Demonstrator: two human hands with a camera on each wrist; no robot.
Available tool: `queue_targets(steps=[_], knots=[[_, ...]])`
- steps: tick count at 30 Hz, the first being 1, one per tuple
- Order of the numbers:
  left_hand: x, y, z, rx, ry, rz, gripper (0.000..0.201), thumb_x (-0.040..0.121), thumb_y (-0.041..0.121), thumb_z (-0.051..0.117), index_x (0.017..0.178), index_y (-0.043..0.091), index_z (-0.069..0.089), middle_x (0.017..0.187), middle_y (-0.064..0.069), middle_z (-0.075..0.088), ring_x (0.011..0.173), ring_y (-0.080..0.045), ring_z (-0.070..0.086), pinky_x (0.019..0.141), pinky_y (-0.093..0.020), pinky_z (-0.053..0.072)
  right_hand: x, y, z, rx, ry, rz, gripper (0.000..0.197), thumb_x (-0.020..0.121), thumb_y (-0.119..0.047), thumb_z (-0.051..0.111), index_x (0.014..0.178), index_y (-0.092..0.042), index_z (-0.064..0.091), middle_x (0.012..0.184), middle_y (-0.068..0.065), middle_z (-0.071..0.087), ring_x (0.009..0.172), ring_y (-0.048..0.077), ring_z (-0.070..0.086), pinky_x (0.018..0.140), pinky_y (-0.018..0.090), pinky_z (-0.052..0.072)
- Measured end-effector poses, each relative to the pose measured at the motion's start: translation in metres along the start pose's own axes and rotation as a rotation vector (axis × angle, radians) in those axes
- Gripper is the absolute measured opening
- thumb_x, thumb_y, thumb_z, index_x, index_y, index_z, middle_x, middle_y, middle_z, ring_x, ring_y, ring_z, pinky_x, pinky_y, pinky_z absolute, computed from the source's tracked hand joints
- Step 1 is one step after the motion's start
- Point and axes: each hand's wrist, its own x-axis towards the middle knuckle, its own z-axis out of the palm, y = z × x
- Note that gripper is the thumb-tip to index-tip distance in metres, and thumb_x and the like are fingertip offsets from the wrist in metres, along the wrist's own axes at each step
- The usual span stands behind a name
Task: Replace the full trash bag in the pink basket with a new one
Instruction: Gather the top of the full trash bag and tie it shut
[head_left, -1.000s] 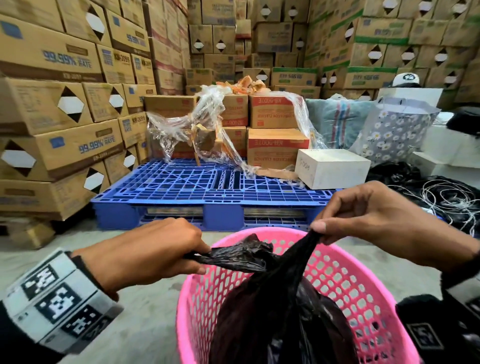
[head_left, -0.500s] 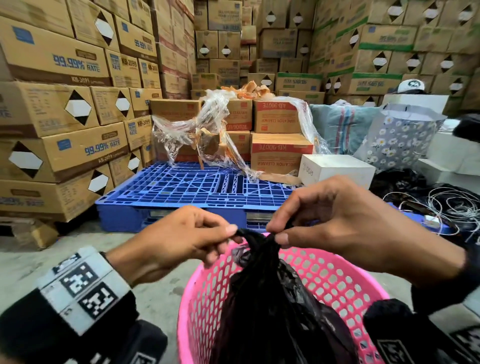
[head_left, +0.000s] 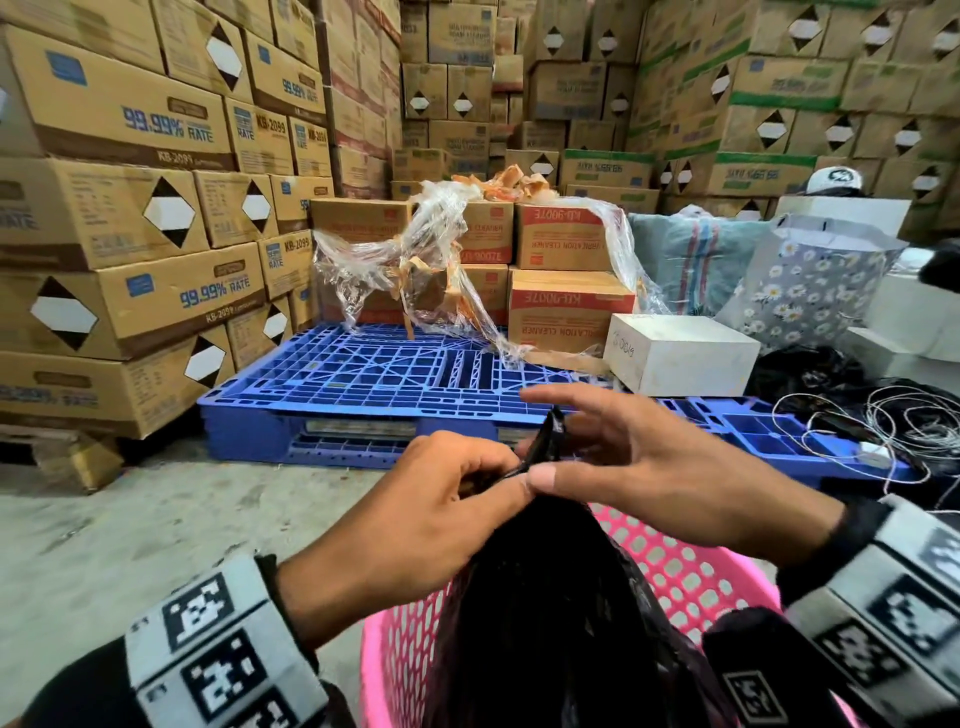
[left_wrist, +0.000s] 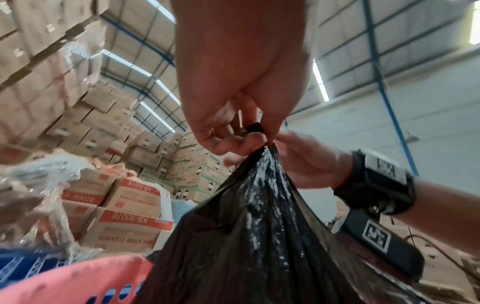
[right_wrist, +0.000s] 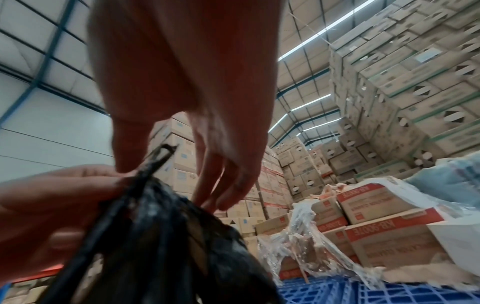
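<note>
Both hands at the gathered neck of the black trash bag (head_left: 550, 613) standing in the pink basket (head_left: 675, 566).
Left hand (head_left: 431, 509) curled, fingers pinching the bunched bag top; right hand (head_left: 644, 467) with thumb pressed on the neck, a bag tail sticking up between thumb and fingers, other fingers extended and loose; bag rises above basket rim; basket on concrete floor (head_left: 104, 545) in front of blue pallet (head_left: 363, 374); cartons on pallet read "KB-9007E" upside down (head_left: 569, 306); left stack cartons read "99.99% RATE", "KB-2099" (head_left: 171, 127); white box (head_left: 680, 353) at pallet's right edge; daisy-print bag (head_left: 810, 280) behind it; tangled cord (head_left: 883, 431) at right.
</note>
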Motion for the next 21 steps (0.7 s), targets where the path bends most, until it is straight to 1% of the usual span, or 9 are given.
queue_targets(steps=[3, 6, 8, 10, 11, 13, 16, 18, 21], knots=[[-0.002, -0.003, -0.004, -0.105, -0.028, -0.066, 0.038, 0.093, 0.027, 0.052, 0.064, 0.001, 0.050, 0.058, -0.008, 0.039, 0.054, -0.017, 0.039, 0.054, -0.030, 0.029, -0.006, 0.006, 0.001, -0.036, -0.155, 0.046, 0.018, 0.084, -0.028, 0.068, 0.102, -0.023, 0.067, 0.090, -0.011, 0.072, 0.086, -0.001, 0.064, 0.084, 0.022, 0.051], [-0.001, -0.007, -0.005, -0.149, -0.006, -0.194, 0.039, 0.093, 0.025, 0.052, 0.061, 0.003, 0.047, 0.055, -0.004, 0.037, 0.050, -0.014, 0.040, 0.053, -0.025, 0.034, -0.007, 0.013, 0.005, -0.332, -0.055, -0.087, 0.011, 0.086, -0.027, 0.068, 0.078, -0.021, 0.066, 0.080, -0.003, 0.067, 0.074, 0.004, 0.059, 0.075, 0.037, 0.050], [0.001, -0.009, -0.005, -0.196, -0.036, -0.281, 0.037, 0.093, 0.024, 0.052, 0.059, 0.009, 0.046, 0.052, 0.000, 0.036, 0.045, -0.013, 0.038, 0.052, -0.021, 0.033, -0.008, 0.015, 0.007, -0.507, 0.039, -0.211, 0.009, 0.083, -0.034, 0.065, 0.080, -0.025, 0.065, 0.106, -0.009, 0.064, 0.096, 0.006, 0.058, 0.084, 0.033, 0.047], [0.003, -0.010, -0.007, -0.253, -0.103, -0.331, 0.036, 0.092, 0.022, 0.053, 0.057, 0.011, 0.048, 0.049, 0.003, 0.036, 0.044, -0.012, 0.036, 0.053, -0.024, 0.031, -0.011, 0.014, 0.009, -0.620, 0.043, -0.295, 0.010, 0.081, -0.034, 0.061, 0.086, -0.028, 0.066, 0.145, -0.016, 0.042, 0.129, 0.004, 0.041, 0.102, 0.027, 0.035], [0.003, -0.010, -0.008, -0.264, -0.132, -0.340, 0.037, 0.091, 0.021, 0.054, 0.056, 0.012, 0.048, 0.048, 0.003, 0.036, 0.044, -0.013, 0.036, 0.053, -0.025, 0.030, -0.012, 0.014, 0.009, -0.642, 0.032, -0.327, 0.010, 0.081, -0.032, 0.061, 0.089, -0.028, 0.067, 0.151, -0.016, 0.035, 0.135, 0.003, 0.033, 0.105, 0.025, 0.030], [0.004, -0.010, -0.010, -0.241, -0.159, -0.326, 0.038, 0.090, 0.020, 0.056, 0.054, 0.009, 0.050, 0.049, 0.000, 0.039, 0.046, -0.015, 0.040, 0.056, -0.026, 0.033, -0.011, 0.015, 0.008, -0.630, 0.025, -0.368, 0.010, 0.080, -0.027, 0.064, 0.090, -0.025, 0.068, 0.139, -0.012, 0.053, 0.129, 0.001, 0.042, 0.103, 0.021, 0.032], [0.002, -0.010, -0.007, -0.156, -0.121, -0.244, 0.030, 0.088, 0.020, 0.060, 0.072, -0.005, 0.061, 0.060, -0.011, 0.049, 0.053, -0.019, 0.049, 0.058, -0.032, 0.040, -0.011, 0.015, 0.007, -0.473, 0.051, -0.284, 0.004, 0.083, -0.020, 0.066, 0.086, -0.020, 0.068, 0.089, -0.008, 0.071, 0.086, 0.004, 0.061, 0.080, 0.024, 0.046], [0.000, -0.008, -0.004, -0.089, -0.042, -0.171, 0.015, 0.086, 0.021, 0.062, 0.091, 0.007, 0.067, 0.064, -0.009, 0.055, 0.054, -0.021, 0.053, 0.056, -0.035, 0.046, -0.012, 0.013, 0.007, -0.396, 0.041, -0.207, 0.005, 0.086, -0.015, 0.066, 0.083, -0.019, 0.068, 0.077, -0.006, 0.068, 0.074, 0.007, 0.059, 0.070, 0.021, 0.046], [-0.002, -0.001, 0.002, 0.007, 0.033, -0.083, 0.022, 0.086, 0.030, 0.059, 0.108, 0.031, 0.064, 0.072, -0.008, 0.065, 0.066, -0.028, 0.060, 0.063, -0.039, 0.051, -0.011, 0.010, 0.005, -0.345, 0.002, -0.166, 0.008, 0.088, -0.014, 0.064, 0.080, -0.015, 0.065, 0.075, -0.001, 0.068, 0.069, 0.011, 0.058, 0.067, 0.025, 0.046]])
